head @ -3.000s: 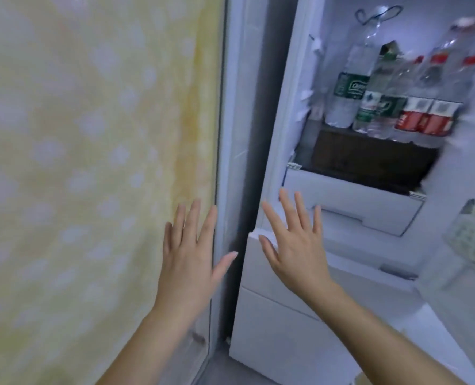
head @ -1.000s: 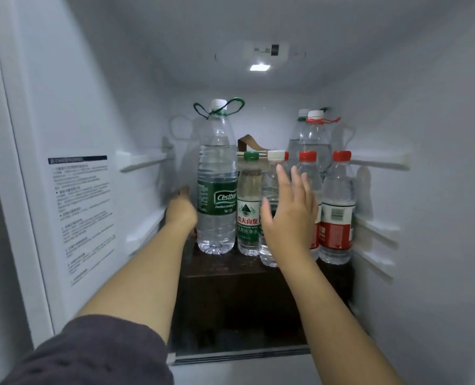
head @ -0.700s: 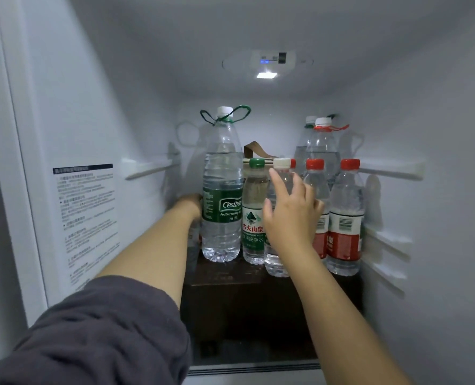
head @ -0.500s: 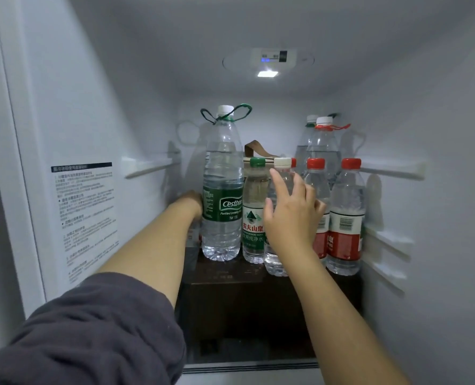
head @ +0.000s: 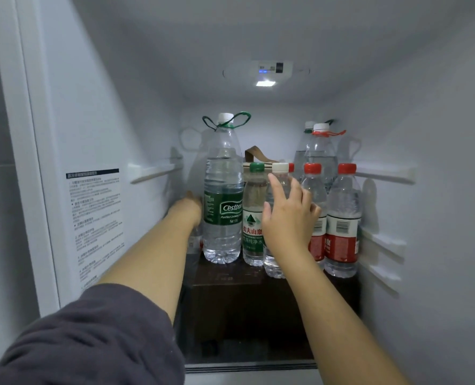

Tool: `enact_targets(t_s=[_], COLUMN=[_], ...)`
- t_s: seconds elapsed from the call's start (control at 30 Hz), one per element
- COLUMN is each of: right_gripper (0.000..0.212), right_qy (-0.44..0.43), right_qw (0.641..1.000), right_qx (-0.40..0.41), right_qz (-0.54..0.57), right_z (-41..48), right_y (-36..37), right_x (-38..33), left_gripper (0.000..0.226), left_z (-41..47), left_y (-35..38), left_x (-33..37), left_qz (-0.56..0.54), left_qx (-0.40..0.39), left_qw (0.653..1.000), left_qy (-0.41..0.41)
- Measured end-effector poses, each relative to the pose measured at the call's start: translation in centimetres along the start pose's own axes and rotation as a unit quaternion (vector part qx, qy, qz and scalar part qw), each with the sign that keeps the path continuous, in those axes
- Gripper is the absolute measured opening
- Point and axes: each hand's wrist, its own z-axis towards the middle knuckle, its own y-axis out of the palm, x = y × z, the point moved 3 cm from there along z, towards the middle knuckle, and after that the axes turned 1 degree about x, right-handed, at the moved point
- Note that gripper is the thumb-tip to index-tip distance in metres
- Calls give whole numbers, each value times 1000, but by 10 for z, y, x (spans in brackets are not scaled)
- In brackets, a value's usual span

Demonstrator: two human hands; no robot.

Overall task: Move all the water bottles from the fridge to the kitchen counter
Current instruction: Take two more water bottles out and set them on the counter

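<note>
Both hands, which waited outside the fridge (head: 136, 112) three seconds ago, now reach deep inside it. From the head view, the right hand (head: 289, 218) wraps its fingers (head: 274, 184) round the white-cap bottle (head: 280, 169), one finger pointing up. The left hand (head: 187, 207) sits behind the big green bottle (head: 222, 207); its fingers are hidden, so I cannot tell their grip. Everything stands packed close on the dark shelf (head: 230, 279). I think a firm hold and a slow straight pull is best, so neighbours stay up. I count three big bottles (head: 319, 151) and five small bottles (head: 343, 218): one green cap, one white, three red.
</note>
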Motion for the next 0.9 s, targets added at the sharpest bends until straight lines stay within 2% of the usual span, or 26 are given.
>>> enact_targets(t_s=[0.13, 0.27, 0.57, 0.67, 0.77, 0.9], right_gripper=[60, 60, 59, 60, 60, 59], right_qy=[0, -3, -6, -5, -6, -6], right_qw=[1000, 1000, 1000, 1000, 1000, 1000], right_qx=[6, 8, 6, 2, 1, -6], right_qz=[-1, -3, -7, -12, -14, -15], right_z=[0, -1, 0, 0, -1, 0], right_y=[1, 1, 3, 3, 2, 1], right_x=[0, 1, 0, -1, -1, -1], left_gripper=[60, 35, 23, 32, 49, 42], left_z=[0, 3, -23, -38, -47, -69], left_y=[-4, -2, -24, -13, -2, -10], left_x=[-8, -5, -5, -5, -7, -1], left_qz=[12, 7, 61, 82, 119, 172], left_qx=[-14, -52, 4, 37, 3, -17], left_qw=[1000, 999, 998, 995, 993, 983], left_qy=[-4, 8, 22, 34, 17, 60])
